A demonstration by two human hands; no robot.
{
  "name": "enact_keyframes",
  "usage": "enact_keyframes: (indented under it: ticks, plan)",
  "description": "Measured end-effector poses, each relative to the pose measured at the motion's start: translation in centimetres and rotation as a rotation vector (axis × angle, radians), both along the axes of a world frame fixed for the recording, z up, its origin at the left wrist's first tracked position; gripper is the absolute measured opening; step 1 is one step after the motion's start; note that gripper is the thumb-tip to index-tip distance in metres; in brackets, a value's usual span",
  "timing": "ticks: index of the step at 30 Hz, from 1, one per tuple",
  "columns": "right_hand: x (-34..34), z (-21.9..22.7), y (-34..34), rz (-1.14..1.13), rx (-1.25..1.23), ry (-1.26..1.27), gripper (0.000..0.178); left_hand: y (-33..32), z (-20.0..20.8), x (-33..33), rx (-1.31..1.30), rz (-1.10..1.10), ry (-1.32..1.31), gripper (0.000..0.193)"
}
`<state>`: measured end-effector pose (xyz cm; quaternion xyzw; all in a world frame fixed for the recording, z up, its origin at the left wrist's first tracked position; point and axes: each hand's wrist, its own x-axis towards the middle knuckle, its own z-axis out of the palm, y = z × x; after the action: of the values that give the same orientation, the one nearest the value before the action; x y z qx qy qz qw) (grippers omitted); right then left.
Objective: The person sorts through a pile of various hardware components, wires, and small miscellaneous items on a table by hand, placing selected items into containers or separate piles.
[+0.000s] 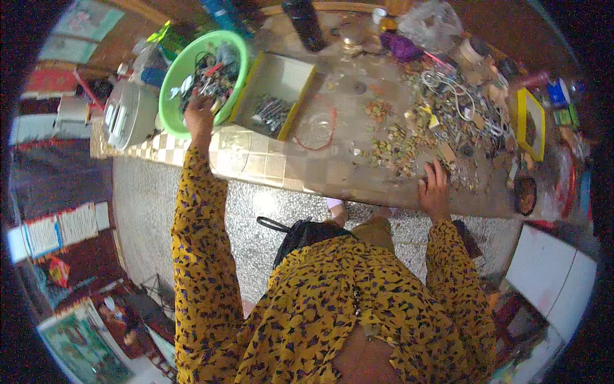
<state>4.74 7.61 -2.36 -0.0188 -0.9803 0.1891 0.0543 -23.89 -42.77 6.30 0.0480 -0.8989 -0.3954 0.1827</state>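
My left hand (199,116) reaches over the near rim of a light green plastic basin (167,102) at the table's left. Its fingertips are among a jumble of small dark and metallic odds and ends (211,73), so I cannot make out whether they grip anything. At the table's front edge on the right, my right hand (435,192) rests with its fingers stretched out and apart, holding nothing. Just beyond those fingers spreads a heap of small brown and greenish pebble-like pieces (400,137). A yellow-rimmed tray (288,73) beside the basin holds a pile of small metal pieces (274,112).
A red cord (333,118) curves across the table's middle. White cable (460,86) tangles over the clutter at right, near a yellow frame (532,125). A clear plastic bag (432,25) and a purple bundle (401,48) lie behind. Left of the basin stands a pale lidded container (131,115).
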Motion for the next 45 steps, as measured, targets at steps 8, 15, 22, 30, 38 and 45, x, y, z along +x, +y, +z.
enact_keyframes:
  ticks: [8,15,22,30,38,45]
  plan:
    - [0.1,-0.4,0.9,0.003,-0.039,0.042,0.045,-3.0,-1.6,-3.5,-0.332,0.035,-0.12,0.023]
    - [-0.1,-0.3,1.2,-0.005,-0.028,-0.033,0.047,-4.5,-2.8,-2.9,-0.561,0.006,0.011,0.025]
    - [-0.4,-1.2,2.6,0.013,-0.081,0.004,0.049,10.9,0.2,-1.1,-0.624,-0.275,0.116,0.025]
    - [0.1,-2.4,2.9,-0.014,-0.062,-0.02,0.046,28.7,-5.5,4.6,-0.276,-0.681,-0.331,0.015]
    - [-0.4,-2.0,3.1,-0.036,-0.107,-0.084,0.046,32.9,-10.5,3.2,-0.411,-0.754,-0.285,0.031]
    - [-0.7,-2.9,3.3,0.004,-0.053,0.012,0.047,31.7,-13.6,2.3,-0.368,-0.71,-0.321,0.025]
